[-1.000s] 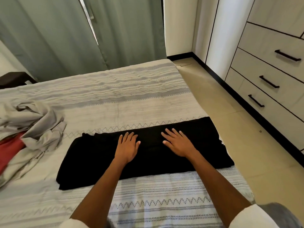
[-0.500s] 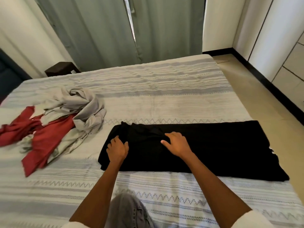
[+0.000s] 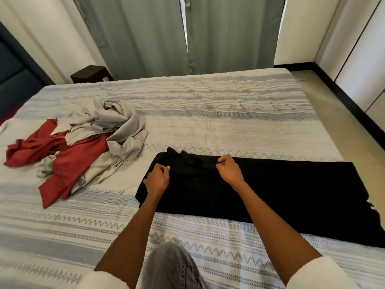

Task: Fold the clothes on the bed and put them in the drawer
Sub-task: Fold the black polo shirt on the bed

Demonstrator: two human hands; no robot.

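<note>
Seen from the head camera, a person leans over a bed point(image 3: 208, 122) covered in a grey-and-white patterned spread, working on a black garment point(image 3: 281, 195) laid flat in a long strip across its near side. The left hand point(image 3: 157, 179) and right hand point(image 3: 229, 170) both rest at the garment's left end, fingers curled and pinching the dark fabric. A crumpled grey garment point(image 3: 116, 126) and a red garment point(image 3: 68, 163) lie heaped together, well apart to the left. Green curtains point(image 3: 145, 34) hang behind.

Head-worn camera looks forward and down, close over the bed point(image 3: 208, 126).
</note>
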